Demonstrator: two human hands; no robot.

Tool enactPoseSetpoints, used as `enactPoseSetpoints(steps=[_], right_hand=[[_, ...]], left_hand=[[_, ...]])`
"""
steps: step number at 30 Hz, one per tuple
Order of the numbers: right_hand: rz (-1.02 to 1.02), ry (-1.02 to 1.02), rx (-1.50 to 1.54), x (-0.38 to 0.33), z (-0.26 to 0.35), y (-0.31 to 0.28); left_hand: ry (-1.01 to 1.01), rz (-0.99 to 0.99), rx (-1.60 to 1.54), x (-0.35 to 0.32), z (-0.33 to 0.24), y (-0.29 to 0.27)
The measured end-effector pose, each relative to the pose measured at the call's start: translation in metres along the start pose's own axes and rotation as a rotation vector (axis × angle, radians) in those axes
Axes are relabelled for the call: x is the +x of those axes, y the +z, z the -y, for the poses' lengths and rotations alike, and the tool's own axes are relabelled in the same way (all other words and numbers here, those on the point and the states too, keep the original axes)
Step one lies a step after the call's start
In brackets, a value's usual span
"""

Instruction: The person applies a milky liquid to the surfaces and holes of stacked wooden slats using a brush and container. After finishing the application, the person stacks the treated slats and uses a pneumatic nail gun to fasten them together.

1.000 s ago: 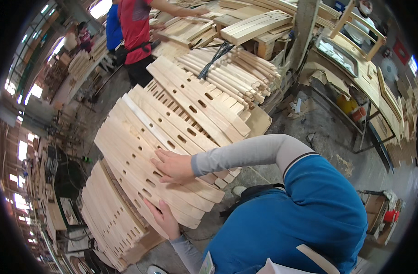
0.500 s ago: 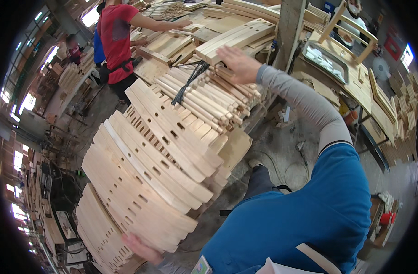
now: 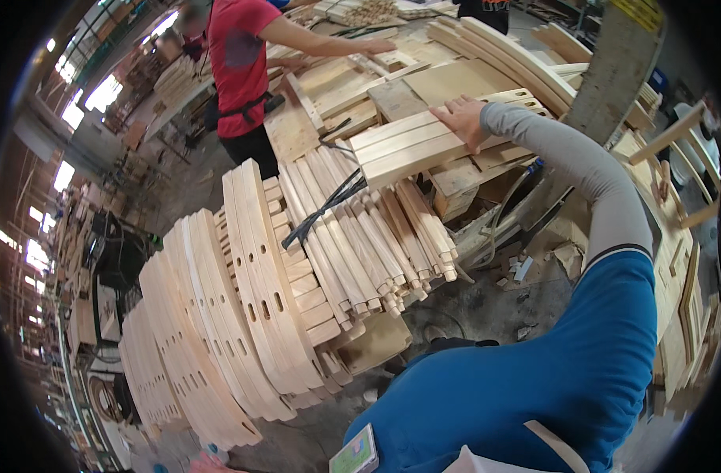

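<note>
My right hand (image 3: 461,124) lies spread flat on top of a row of long pale wooden slats (image 3: 408,150), with its fingers apart. Under and in front of these slats is a bundle of square wooden rods (image 3: 352,244) with a black strap (image 3: 325,211) across it. To the left, curved wooden boards with slotted holes (image 3: 254,284) are stacked in a fanned row. Only a sliver of my left hand (image 3: 209,463) shows at the lower edge, below the near ends of the boards; its fingers are blurred and cut off.
A co-worker in a red shirt (image 3: 242,63) stands across the workbench, reaching over wooden pieces. A post (image 3: 620,71) rises beyond my right arm. Cut-offs (image 3: 526,268) lie on the floor. A wooden frame (image 3: 683,158) stands on a table at the right.
My view has turned, so the stacks sit differently. My right hand has moved from the slats' near end farther along them. My left hand has dropped away from the curved boards, mostly out of view.
</note>
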State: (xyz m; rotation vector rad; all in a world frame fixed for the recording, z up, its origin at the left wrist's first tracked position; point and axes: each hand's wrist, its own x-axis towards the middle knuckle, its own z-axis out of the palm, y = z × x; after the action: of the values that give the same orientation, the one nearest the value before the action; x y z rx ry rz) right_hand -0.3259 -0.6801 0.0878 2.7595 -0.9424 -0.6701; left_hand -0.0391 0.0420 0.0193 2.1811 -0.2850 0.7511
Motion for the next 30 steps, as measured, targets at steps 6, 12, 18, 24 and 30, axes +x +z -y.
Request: enactPoseSetpoints(steps=[6, 12, 18, 24, 30], right_hand=[[-0.017, -0.017, 0.033, 0.064, -0.035, -0.009], [0.021, 0.030, 0.110, 0.139, -0.060, -0.027], [-0.010, -0.031, 0.107, 0.164, -0.055, -0.034], [0.002, -0.075, 0.093, 0.151, -0.060, -0.030], [0.087, -0.160, 0.161, 0.200, -0.055, 0.001]], left_hand=[[-0.005, -0.108, -0.048, -0.048, -0.052, 0.013], [-0.442, -0.073, 0.047, -0.067, -0.103, -0.006], [-0.478, -0.283, -0.109, -0.094, -0.089, -0.032], [-0.489, -0.283, -0.120, -0.099, -0.087, -0.029], [-0.484, -0.287, -0.111, -0.084, -0.089, -0.031]])
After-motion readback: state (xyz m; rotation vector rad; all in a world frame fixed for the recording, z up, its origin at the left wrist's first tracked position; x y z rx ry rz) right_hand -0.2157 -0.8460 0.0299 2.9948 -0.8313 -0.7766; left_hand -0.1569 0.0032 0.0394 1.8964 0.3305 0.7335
